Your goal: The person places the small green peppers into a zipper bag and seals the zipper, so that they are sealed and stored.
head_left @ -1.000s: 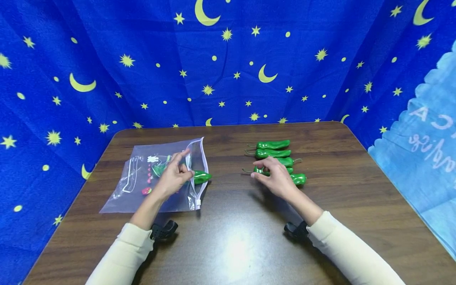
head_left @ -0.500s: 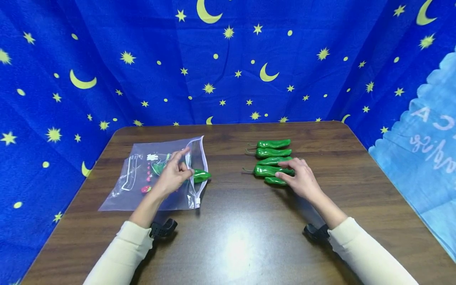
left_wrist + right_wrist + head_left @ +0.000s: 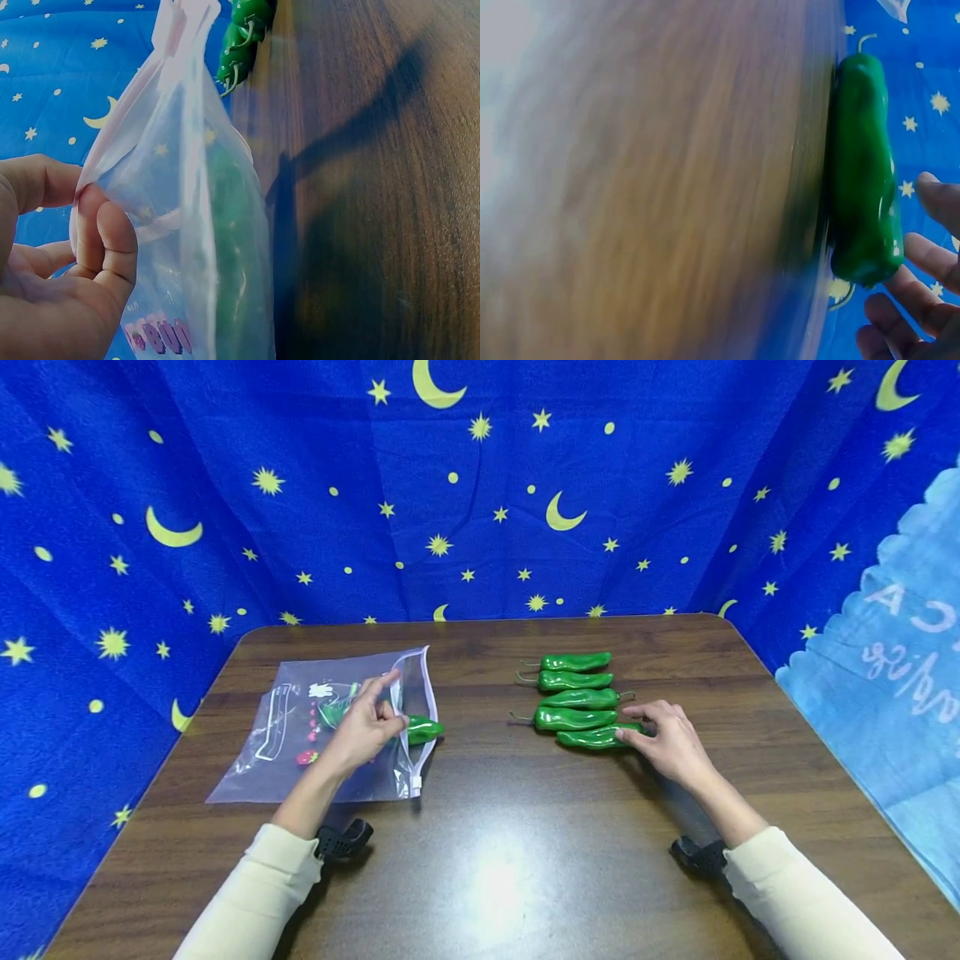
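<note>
Apparently, the step in hand is picking up a glossy, tapering green pepper (image 3: 588, 740), the nearest in a row of five on the brown wood-grain table (image 3: 570, 877). The right hand (image 3: 667, 743) is at its right end, thumb and fingers loosely parted about that end rather than clenched on it; whether any fingertip presses it is hard to tell. The left hand (image 3: 362, 732) pinches the edge of a clear plastic zip bag with pink and white print (image 3: 251, 760), left of the row. The next move seems to call for closing thumb and fingers on the pepper's end and carrying it leftward, with the bag's mouth held apart.

The pepper lies flat, its long axis running left to right, the right end canted slightly away from the person. Its narrow tip points left, toward the bag. The four similar green peppers (image 3: 576, 700) beyond lie roughly parallel, three stems pointing left, the middle one's right. A partly bagged green pepper (image 3: 425, 731) points its tip right, at the mouth.
</note>
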### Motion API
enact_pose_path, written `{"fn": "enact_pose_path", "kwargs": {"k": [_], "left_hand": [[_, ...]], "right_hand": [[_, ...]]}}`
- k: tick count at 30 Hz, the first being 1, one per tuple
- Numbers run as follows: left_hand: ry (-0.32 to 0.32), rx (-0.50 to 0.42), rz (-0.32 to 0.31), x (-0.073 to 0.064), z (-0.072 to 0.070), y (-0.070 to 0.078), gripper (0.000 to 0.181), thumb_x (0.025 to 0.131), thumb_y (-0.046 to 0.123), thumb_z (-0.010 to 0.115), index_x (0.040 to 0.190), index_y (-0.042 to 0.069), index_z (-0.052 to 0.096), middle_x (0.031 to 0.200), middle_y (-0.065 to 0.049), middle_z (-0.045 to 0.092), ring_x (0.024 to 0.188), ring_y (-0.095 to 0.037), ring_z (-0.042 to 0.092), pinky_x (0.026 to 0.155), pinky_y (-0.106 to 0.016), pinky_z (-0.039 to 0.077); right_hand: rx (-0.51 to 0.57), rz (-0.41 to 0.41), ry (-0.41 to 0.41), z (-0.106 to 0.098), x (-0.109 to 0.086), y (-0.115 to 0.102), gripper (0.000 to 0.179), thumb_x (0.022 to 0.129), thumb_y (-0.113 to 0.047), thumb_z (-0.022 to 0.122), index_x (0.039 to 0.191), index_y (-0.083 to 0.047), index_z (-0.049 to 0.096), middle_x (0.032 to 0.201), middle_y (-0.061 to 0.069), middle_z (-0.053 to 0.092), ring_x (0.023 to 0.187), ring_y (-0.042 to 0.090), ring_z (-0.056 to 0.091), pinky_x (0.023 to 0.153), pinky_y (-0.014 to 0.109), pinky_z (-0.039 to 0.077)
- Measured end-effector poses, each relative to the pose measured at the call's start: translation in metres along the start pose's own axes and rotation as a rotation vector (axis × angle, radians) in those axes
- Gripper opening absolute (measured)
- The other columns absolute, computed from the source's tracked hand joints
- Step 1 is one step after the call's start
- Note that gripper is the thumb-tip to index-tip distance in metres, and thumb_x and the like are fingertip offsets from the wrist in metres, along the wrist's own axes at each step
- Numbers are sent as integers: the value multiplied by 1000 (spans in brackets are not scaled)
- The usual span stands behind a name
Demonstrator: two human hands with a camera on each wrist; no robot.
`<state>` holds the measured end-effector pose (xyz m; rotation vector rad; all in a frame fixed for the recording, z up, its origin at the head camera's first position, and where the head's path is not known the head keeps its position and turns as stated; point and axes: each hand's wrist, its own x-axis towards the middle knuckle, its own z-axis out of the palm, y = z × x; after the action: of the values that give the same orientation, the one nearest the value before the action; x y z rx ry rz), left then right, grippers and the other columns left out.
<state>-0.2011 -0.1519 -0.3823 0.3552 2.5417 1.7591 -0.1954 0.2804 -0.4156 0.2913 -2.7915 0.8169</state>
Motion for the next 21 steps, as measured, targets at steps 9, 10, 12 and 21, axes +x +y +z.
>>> {"fn": "enact_pose_path", "kwargs": {"k": [9, 10, 12, 21], "left_hand": [[1, -6, 3, 1, 0, -1, 75, 80, -8, 58, 147, 1, 24, 125, -19, 32, 63, 1, 47, 51, -15, 38], [1, -6, 3, 0, 0, -1, 75, 80, -8, 58, 147, 1, 24, 126, -19, 32, 63, 1, 47, 51, -15, 38], [3, -3, 4, 0, 0, -1, 76, 80, -8, 58, 147, 1, 24, 125, -19, 33, 63, 1, 47, 51, -15, 38], [0, -5, 5, -1, 0, -2, 77, 80, -8, 58, 148, 3, 23, 122, -18, 33, 62, 0, 47, 50, -15, 38]], "right_hand": [[7, -11, -73, -4, -4, 14, 41, 82, -29, 71, 116, -6, 64, 113, 21, 63, 106, 39, 52, 88, 52, 39], [7, -14, -77, -4, -5, 15, 41, 82, -28, 71, 116, -5, 64, 114, 21, 63, 108, 40, 52, 89, 53, 39], [7, -12, -87, -4, -7, 17, 42, 82, -27, 71, 117, -5, 63, 115, 22, 63, 110, 42, 52, 90, 55, 38], [3, 37, -145, -5, -12, 22, 46, 85, -34, 68, 122, -7, 61, 121, 20, 62, 114, 43, 51, 92, 58, 39]]}}
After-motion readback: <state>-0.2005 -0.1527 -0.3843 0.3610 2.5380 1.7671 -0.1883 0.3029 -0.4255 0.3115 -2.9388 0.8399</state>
